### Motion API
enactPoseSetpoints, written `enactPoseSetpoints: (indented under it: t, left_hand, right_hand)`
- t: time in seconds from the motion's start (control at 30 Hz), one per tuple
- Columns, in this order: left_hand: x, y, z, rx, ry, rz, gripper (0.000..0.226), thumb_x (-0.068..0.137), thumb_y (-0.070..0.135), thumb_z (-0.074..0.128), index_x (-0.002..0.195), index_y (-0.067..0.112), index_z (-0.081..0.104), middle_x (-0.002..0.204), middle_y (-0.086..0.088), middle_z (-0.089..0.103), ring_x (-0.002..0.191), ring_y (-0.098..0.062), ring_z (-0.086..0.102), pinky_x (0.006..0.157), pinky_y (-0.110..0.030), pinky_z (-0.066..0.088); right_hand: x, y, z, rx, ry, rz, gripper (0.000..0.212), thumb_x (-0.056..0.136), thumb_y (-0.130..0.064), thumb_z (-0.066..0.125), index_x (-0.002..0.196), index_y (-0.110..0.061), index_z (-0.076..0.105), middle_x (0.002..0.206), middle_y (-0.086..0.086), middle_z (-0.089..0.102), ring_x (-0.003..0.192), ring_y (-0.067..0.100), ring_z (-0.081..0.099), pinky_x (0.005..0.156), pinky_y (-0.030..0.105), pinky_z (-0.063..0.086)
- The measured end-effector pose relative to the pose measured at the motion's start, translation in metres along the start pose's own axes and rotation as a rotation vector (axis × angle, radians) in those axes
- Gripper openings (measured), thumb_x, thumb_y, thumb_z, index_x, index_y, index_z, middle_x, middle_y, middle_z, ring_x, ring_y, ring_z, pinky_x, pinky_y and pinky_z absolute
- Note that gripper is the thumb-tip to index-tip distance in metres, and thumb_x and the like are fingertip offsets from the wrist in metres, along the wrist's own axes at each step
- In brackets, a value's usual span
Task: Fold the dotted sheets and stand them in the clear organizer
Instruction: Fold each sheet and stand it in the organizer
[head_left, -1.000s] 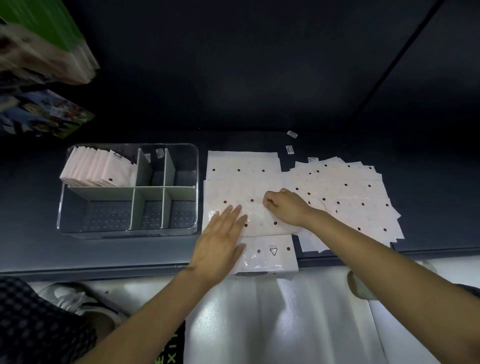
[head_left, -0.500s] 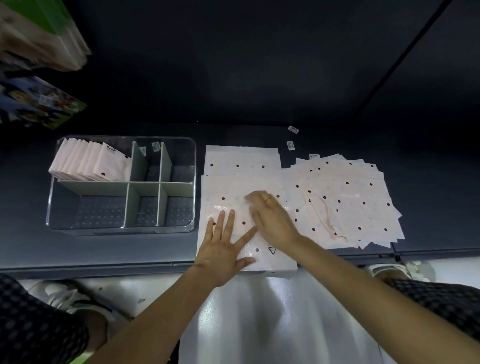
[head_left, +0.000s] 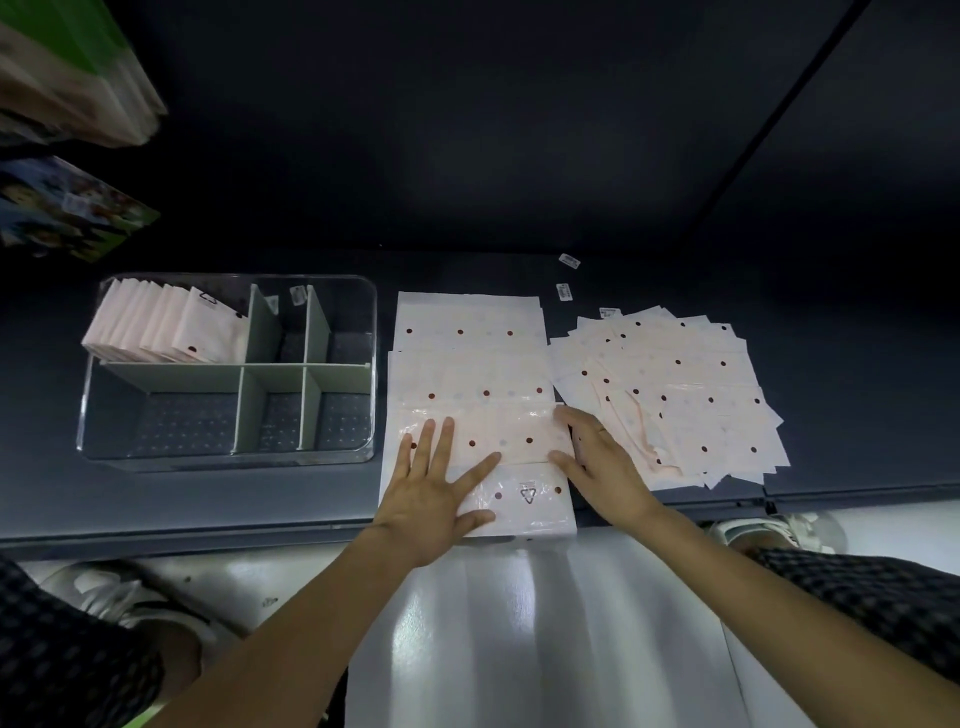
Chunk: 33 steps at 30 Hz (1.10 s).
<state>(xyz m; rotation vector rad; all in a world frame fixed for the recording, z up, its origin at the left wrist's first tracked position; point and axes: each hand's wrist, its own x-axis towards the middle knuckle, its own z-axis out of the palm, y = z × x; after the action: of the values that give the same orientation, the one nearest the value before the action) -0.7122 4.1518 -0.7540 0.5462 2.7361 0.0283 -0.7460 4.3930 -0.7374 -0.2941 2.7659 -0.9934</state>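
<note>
Dotted sheets (head_left: 470, 358) lie flat on the dark bench (head_left: 208, 504) just right of the clear organizer (head_left: 228, 369), overlapping one another from the far side toward the near edge, and the nearest one (head_left: 519, 441) shows a fold line across it with a triangle mark on the part closest to the person. The left hand (head_left: 434, 486) rests flat on this sheet's left part, fingers straight and spread, its grip open and holding nothing. The right hand (head_left: 597, 462) sits at the sheet's right edge with fingers extended along it; they look relaxed, not curled round anything, though whether the fingertips tuck under the edge is hard to tell. Judging by this, the sheet in hand is being pressed or creased, not yet lifted. In the organizer, a row of folded sheets (head_left: 161, 327) already stands leaning in the far-left compartment, filling most of it; the other compartments show no sheets, only a small label or two in the far ones. A loose, fanned pile of unfolded sheets (head_left: 675, 395) waits to the right, near the right hand, and a few small labels (head_left: 563, 291) lie on the bench beyond. So the task seems well begun but far from finished: many flat sheets still need folding and standing.
</note>
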Motion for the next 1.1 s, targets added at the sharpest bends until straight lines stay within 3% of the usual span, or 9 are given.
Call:
enactPoseSetpoints:
  t: [0.1,0.2,0.3,0.5,0.63,0.77,0.87,0.93,1.1]
  left_hand:
    - [0.001,0.002,-0.003,-0.011,-0.010,-0.003,0.065,0.087,0.072,0.010,0.135,0.048,-0.027,0.151,-0.017,-0.031,0.137,-0.037,-0.033,0.114,-0.052,-0.015]
    - [0.001,0.003,-0.007,-0.024,-0.034,-0.009,0.066,0.088,0.071,0.012,0.143,0.048,-0.016,0.152,-0.017,-0.029,0.138,-0.037,-0.030,0.115,-0.052,-0.013]
    - [0.001,0.005,-0.012,-0.052,-0.060,-0.029,0.064,0.089,0.070,0.015,0.145,0.048,-0.006,0.154,-0.016,-0.027,0.139,-0.036,-0.029,0.115,-0.052,-0.013]
    - [-0.003,0.011,-0.020,-0.164,0.048,-0.120,0.056,0.091,0.064,0.034,0.143,0.042,0.027,0.159,-0.007,-0.006,0.144,-0.028,-0.016,0.113,-0.049,-0.014]
    - [-0.011,0.019,-0.021,-0.245,0.207,-0.132,0.047,0.090,0.056,0.048,0.131,0.034,0.051,0.143,-0.001,0.034,0.133,-0.023,0.025,0.106,-0.033,0.016]
    - [-0.015,0.025,-0.021,-0.379,0.264,-0.123,0.025,0.093,0.025,0.051,0.115,0.025,0.064,0.115,0.001,0.053,0.108,-0.022,0.044,0.083,-0.026,0.032]
    - [-0.016,0.023,-0.020,-0.509,0.264,-0.152,0.031,0.092,0.012,0.050,0.118,0.023,0.066,0.108,-0.002,0.057,0.103,-0.022,0.045,0.077,-0.022,0.034]
    - [-0.015,0.021,-0.019,-0.609,0.269,-0.187,0.032,0.092,0.010,0.052,0.116,0.026,0.068,0.105,-0.001,0.059,0.100,-0.020,0.044,0.076,-0.021,0.036]
    - [-0.005,0.020,-0.024,-0.810,0.221,-0.346,0.029,0.091,0.009,0.052,0.105,0.024,0.072,0.101,-0.002,0.062,0.101,-0.021,0.044,0.079,-0.030,0.042]
  right_hand:
    - [-0.002,0.009,-0.006,-0.249,-0.041,-0.177,0.038,0.089,-0.016,0.063,0.123,-0.005,0.052,0.138,0.005,0.047,0.126,0.020,0.044,0.098,0.019,0.037]
    - [0.002,0.006,-0.013,-0.474,0.018,-0.360,0.033,0.072,0.000,0.076,0.102,-0.001,0.064,0.115,0.011,0.064,0.103,0.025,0.064,0.071,0.030,0.057]
    - [0.011,0.005,-0.021,-0.637,0.051,-0.525,0.041,0.049,0.008,0.082,0.087,-0.003,0.070,0.089,0.008,0.070,0.082,0.022,0.069,0.053,0.028,0.056]
    - [0.004,-0.025,-0.036,-0.512,0.044,-0.661,0.017,0.063,-0.002,0.080,0.075,-0.006,0.068,0.082,0.004,0.070,0.077,0.023,0.068,0.068,0.029,0.055]
    - [-0.017,-0.059,-0.022,-0.380,0.005,-0.690,0.005,0.074,-0.010,0.072,0.074,-0.007,0.068,0.071,0.001,0.067,0.067,0.021,0.065,0.068,0.025,0.052]
    - [-0.027,-0.087,-0.009,-0.280,-0.069,-0.576,0.014,0.087,-0.021,0.060,0.089,-0.009,0.069,0.077,0.001,0.070,0.074,0.022,0.066,0.076,0.028,0.052]
    - [-0.023,-0.087,-0.015,-0.139,-0.317,-0.293,0.038,0.089,-0.046,0.056,0.122,-0.026,0.055,0.114,-0.012,0.065,0.105,0.006,0.056,0.092,0.019,0.037]
    - [-0.018,-0.078,-0.024,0.021,-0.513,-0.122,0.050,0.085,-0.056,0.056,0.130,-0.041,0.041,0.125,-0.020,0.057,0.116,-0.002,0.049,0.097,0.017,0.035]
    - [-0.002,-0.049,-0.028,0.275,-0.510,0.124,0.053,0.080,-0.043,0.070,0.126,-0.044,0.043,0.115,-0.022,0.059,0.113,0.001,0.053,0.093,0.013,0.038]
